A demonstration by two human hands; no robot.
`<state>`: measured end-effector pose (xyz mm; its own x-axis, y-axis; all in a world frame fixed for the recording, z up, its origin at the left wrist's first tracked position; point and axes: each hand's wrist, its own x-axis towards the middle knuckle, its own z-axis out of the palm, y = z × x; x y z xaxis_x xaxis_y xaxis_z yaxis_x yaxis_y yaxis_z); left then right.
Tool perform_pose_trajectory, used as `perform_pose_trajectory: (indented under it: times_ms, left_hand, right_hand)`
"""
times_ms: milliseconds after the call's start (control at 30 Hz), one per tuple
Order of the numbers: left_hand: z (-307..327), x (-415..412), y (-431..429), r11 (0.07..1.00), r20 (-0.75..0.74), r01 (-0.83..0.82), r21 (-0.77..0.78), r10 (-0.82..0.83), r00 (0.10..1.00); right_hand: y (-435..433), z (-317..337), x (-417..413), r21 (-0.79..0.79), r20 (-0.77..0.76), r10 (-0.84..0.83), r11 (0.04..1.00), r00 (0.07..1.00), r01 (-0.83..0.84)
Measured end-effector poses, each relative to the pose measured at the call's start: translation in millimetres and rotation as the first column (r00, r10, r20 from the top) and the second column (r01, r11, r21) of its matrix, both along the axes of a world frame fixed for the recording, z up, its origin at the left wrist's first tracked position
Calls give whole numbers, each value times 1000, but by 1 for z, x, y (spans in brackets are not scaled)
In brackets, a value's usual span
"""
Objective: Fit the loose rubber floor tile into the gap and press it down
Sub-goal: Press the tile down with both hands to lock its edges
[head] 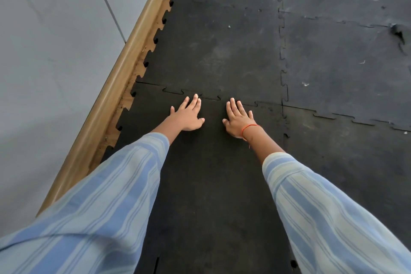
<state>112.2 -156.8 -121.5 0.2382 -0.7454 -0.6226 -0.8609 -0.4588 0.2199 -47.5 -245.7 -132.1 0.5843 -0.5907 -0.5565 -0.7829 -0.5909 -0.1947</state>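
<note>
Beside the wooden skirting (106,104), both hands' fingers (193,102) flat, released, seemingly on the tile (211,173).

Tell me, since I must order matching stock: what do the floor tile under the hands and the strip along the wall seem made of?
The floor tile looks like matte black rubber: dull, scuffed, with jigsaw-cut interlocking edges. The strip along the wall looks like wood or a wood-look laminate, tan with a slight sheen and rounded top; which one cannot be told.
</note>
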Motion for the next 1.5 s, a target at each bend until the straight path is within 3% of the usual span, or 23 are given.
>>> perform_pose_trajectory:
  times_ms: [167,267,400,467,633,833,933,1067,1267,1433,1500]
  left_hand:
    - [-1,2,-2,999,-10,6,36,-5,1000]
    - [2,3,-1,1000,-14,13,10,-13,1000]
    - [2,34,21,981,103,-193,-33,195,975]
    - [-2,50,34,972,151,-234,-38,237,960]
    - [-9,61,30,982,167,-187,-28,189,968]
    - [2,45,29,979,198,-200,22,192,961]
    - [-15,14,55,960,182,-263,-94,277,943]
    - [-37,-55,91,868,237,-351,-351,445,864]
    - [-45,-82,101,864,292,-317,-391,443,847]
    - [-45,-89,104,869,282,-302,-392,426,860]
    - [-45,-102,112,874,275,-266,-407,395,877]
  right_hand:
    - [-5,6,5,54,-39,-8,998,999,10]
    - [-4,6,-3,48,37,-63,997,997,61]
    - [14,-9,-61,-142,119,-383,907,916,397]
    - [17,-14,-90,-233,141,-447,852,883,469]
    - [5,-16,-105,-227,87,-411,879,908,419]
    - [3,-4,-111,-110,11,-412,905,911,410]
    - [48,-10,-123,-167,78,-447,875,891,454]
    - [100,-14,-141,-195,147,-483,841,863,504]
    - [108,-24,-150,-242,163,-467,835,869,494]
    - [95,-19,-158,-186,145,-421,877,895,442]
    - [115,-20,-167,-248,176,-408,863,896,441]
